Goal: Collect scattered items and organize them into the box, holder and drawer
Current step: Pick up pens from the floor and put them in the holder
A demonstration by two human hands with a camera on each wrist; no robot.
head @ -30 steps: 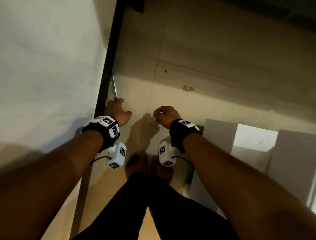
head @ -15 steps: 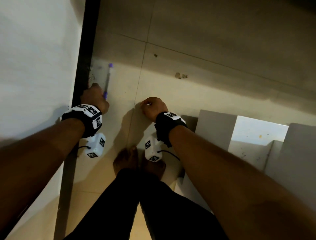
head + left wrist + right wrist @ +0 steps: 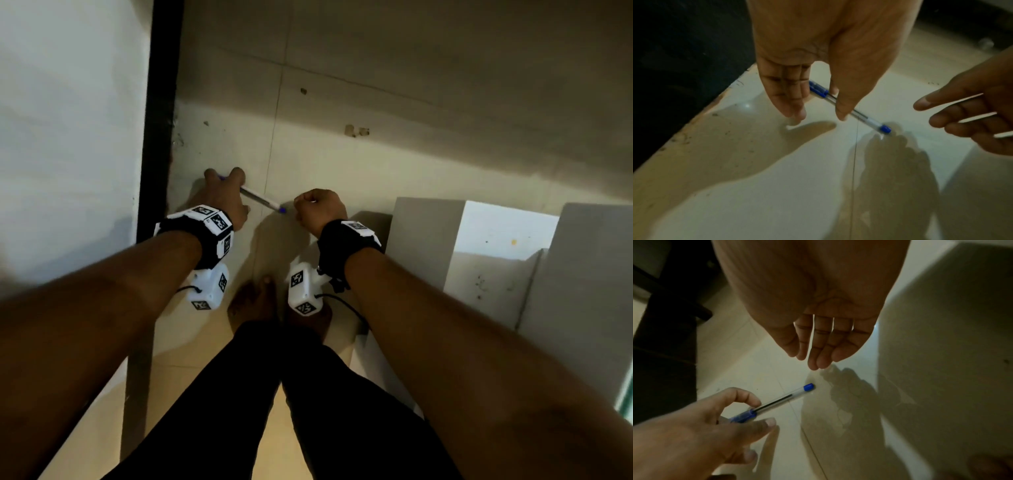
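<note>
— Where's the pen (image 3: 849, 108)?
— Low over the floor (image 3: 342, 164) tiles, pinched in the left hand (image 3: 222, 202) grip.
— And the right hand (image 3: 826, 337)?
— Beside the pen's end, fingers loosely curled, holding nothing.

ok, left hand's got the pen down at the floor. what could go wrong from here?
1. The left hand pinches the pen only near its capped end, so the long free barrel could pivot or slip out during the lift.
2. The pen's free end points toward the right hand, which hangs close by holding nothing. A bump there could knock the pen loose.
</note>
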